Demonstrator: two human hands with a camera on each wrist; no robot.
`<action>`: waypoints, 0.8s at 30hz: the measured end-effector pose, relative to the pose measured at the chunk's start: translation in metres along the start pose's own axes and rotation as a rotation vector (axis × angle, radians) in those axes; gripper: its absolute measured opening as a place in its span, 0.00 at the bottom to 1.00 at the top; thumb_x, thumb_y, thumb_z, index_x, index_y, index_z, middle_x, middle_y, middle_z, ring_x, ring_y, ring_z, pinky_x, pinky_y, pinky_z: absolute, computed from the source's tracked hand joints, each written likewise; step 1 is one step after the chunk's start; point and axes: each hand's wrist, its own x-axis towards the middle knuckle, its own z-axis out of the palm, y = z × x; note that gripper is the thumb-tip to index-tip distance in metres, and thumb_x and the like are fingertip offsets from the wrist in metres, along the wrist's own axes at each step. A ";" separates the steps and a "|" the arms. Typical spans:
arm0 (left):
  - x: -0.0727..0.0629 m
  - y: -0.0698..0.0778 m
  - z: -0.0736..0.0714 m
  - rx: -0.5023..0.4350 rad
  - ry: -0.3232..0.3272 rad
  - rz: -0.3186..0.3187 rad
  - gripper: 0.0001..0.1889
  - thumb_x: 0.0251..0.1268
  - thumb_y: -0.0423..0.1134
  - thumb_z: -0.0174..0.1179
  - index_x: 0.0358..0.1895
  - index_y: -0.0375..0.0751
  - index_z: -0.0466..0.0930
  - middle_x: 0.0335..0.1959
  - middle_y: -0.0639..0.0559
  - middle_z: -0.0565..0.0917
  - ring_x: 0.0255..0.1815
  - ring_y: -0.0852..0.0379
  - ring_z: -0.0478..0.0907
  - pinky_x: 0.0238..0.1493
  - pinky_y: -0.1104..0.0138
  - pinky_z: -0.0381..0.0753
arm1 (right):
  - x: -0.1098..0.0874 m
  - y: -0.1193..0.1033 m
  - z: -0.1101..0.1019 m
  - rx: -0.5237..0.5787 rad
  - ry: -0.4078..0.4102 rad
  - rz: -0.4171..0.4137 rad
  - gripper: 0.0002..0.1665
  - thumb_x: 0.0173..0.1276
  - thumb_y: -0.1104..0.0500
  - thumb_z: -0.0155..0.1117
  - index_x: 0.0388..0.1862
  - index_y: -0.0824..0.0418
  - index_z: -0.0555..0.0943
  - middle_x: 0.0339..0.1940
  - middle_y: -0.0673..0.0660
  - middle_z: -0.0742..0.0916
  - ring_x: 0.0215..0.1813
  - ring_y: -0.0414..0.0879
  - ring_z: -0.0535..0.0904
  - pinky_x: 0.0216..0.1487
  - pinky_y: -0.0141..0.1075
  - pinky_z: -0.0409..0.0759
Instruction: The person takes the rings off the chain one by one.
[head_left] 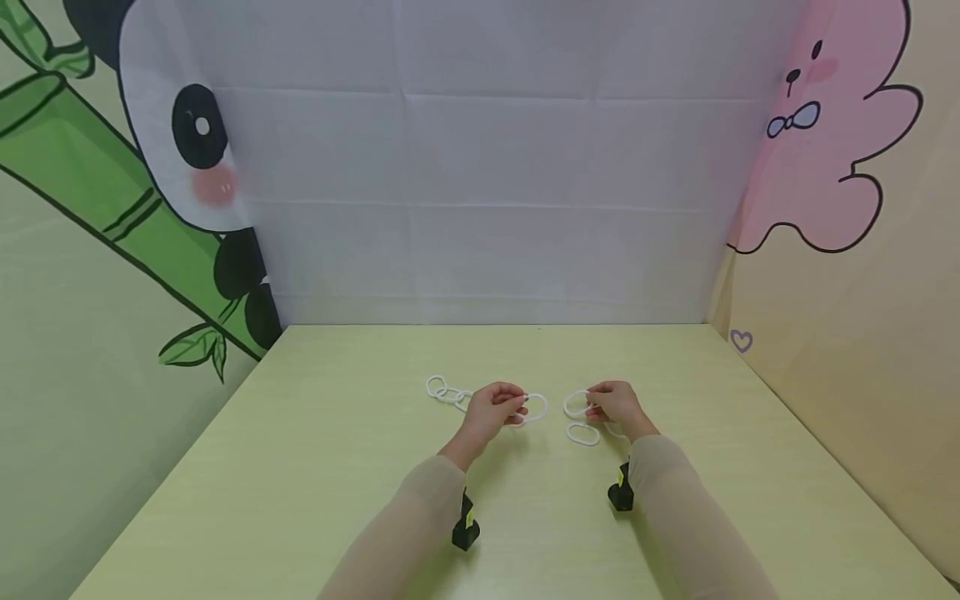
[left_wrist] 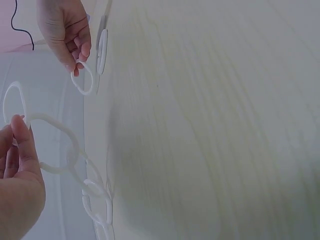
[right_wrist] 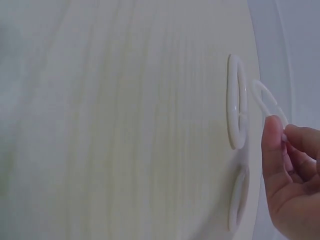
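My left hand [head_left: 491, 410] pinches a white plastic chain link [head_left: 546, 407] between thumb and fingertips. From that link a short chain of joined links [head_left: 450, 395] trails leftward; its far end lies on the table, and my fingers cover part of it. To the right, my right hand [head_left: 615, 407] pinches a separate white link [head_left: 566, 408], held above the tabletop. A small gap separates the two held links. Beneath my right hand, one loose oval link [right_wrist: 233, 100] lies flat, and another link [right_wrist: 235, 205] sits beside it, partly hidden by the hand in the head view.
The pale wood-grain table [head_left: 300, 467] extends to a white cloth backdrop [head_left: 487, 250]. Printed side panels stand left and right, with a panda and bamboo [head_left: 112, 167] and a pink bear [head_left: 832, 167]. Small black devices [head_left: 466, 532] hang below both wrists.
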 end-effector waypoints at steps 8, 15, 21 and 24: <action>-0.001 0.001 0.000 0.002 0.005 -0.001 0.07 0.62 0.26 0.56 0.41 0.26 0.75 0.31 0.47 0.81 0.30 0.58 0.80 0.33 0.69 0.81 | 0.000 0.002 0.000 -0.040 0.024 -0.006 0.14 0.66 0.70 0.53 0.47 0.79 0.73 0.30 0.64 0.81 0.21 0.41 0.78 0.25 0.30 0.80; -0.001 0.000 -0.001 -0.008 -0.013 -0.006 0.08 0.62 0.27 0.56 0.43 0.25 0.75 0.31 0.48 0.81 0.31 0.57 0.80 0.34 0.67 0.81 | 0.002 0.008 0.000 -0.128 0.055 -0.019 0.10 0.63 0.70 0.58 0.40 0.77 0.77 0.21 0.61 0.81 0.17 0.41 0.76 0.21 0.30 0.78; -0.005 0.005 -0.001 -0.002 -0.007 -0.014 0.08 0.62 0.25 0.56 0.42 0.24 0.74 0.31 0.48 0.81 0.32 0.54 0.80 0.34 0.66 0.82 | 0.005 0.008 0.003 -0.156 0.066 -0.022 0.08 0.61 0.70 0.60 0.37 0.77 0.79 0.18 0.59 0.81 0.15 0.41 0.75 0.18 0.29 0.77; -0.004 0.004 -0.001 -0.005 0.008 -0.006 0.07 0.62 0.26 0.56 0.41 0.25 0.75 0.31 0.48 0.81 0.31 0.57 0.80 0.33 0.68 0.81 | 0.006 0.008 0.004 -0.166 0.067 -0.023 0.08 0.60 0.70 0.60 0.36 0.77 0.79 0.17 0.58 0.81 0.14 0.40 0.75 0.18 0.29 0.77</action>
